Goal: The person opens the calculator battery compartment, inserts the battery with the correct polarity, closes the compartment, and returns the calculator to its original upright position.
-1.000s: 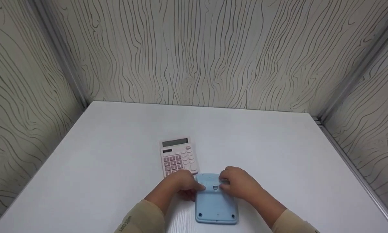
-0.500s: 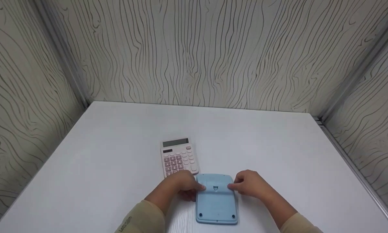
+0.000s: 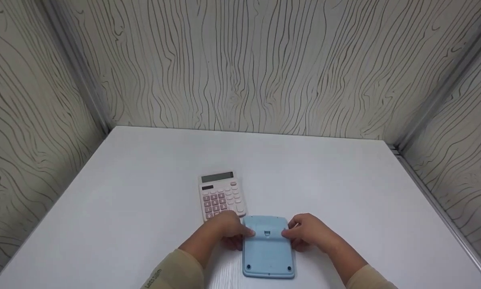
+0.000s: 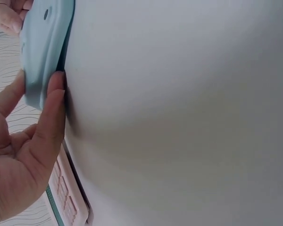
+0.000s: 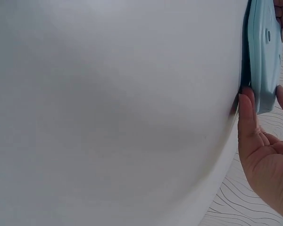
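A light blue calculator (image 3: 268,257) lies back side up near the table's front edge, its small latch slot and two dark feet showing. My left hand (image 3: 226,226) grips its left edge, thumb on the back and fingertips under the rim, as the left wrist view shows. On the opposite edge, my right hand (image 3: 310,230) pinches it the same way; in the right wrist view, fingers (image 5: 246,110) reach beneath the blue rim. The keys and screen of the blue calculator face down, hidden.
A pink calculator (image 3: 222,196) lies keys up just beyond my left hand, which covers its near end. The white table (image 3: 324,172) meets a wood-grain patterned wall (image 3: 240,68) at the back, with similar panels on both sides.
My right hand has slid from the middle of the blue calculator's back out to its right edge, and its fingers now reach under the rim. The left hand stays put.
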A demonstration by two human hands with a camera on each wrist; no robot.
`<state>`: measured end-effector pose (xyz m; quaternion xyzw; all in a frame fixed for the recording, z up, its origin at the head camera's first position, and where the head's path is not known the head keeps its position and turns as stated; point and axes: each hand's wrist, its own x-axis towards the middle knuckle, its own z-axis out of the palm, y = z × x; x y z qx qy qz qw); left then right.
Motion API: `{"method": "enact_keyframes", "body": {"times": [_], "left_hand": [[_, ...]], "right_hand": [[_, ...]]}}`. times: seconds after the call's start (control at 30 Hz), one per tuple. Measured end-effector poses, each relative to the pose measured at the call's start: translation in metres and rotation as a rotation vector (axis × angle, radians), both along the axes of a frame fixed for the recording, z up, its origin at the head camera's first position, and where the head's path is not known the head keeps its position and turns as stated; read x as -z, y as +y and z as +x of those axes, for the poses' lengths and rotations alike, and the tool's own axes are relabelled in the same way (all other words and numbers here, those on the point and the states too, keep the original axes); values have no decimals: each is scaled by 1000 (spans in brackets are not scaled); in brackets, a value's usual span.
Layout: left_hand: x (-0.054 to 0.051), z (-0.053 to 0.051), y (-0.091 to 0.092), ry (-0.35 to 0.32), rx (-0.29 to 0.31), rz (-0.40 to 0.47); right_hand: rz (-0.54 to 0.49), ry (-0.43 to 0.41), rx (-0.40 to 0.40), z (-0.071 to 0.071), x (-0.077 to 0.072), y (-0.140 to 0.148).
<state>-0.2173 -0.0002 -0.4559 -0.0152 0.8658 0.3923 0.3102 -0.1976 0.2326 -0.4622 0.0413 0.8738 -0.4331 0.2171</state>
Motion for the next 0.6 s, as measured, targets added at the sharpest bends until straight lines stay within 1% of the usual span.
{"method": "enact_keyframes", "body": {"times": [0.23, 0.37, 0.47, 0.6], "left_hand": [[-6, 6, 1, 64, 13, 12], [-9, 7, 2, 79, 26, 34], [-11, 6, 2, 88, 24, 55], [-16, 1, 2, 104, 8, 74]], "right_hand": [[-62, 10, -34, 2, -7, 3], [-65, 27, -37, 1, -11, 5], [-62, 40, -25, 0, -13, 7], [-71, 56, 19, -2, -19, 7]]}}
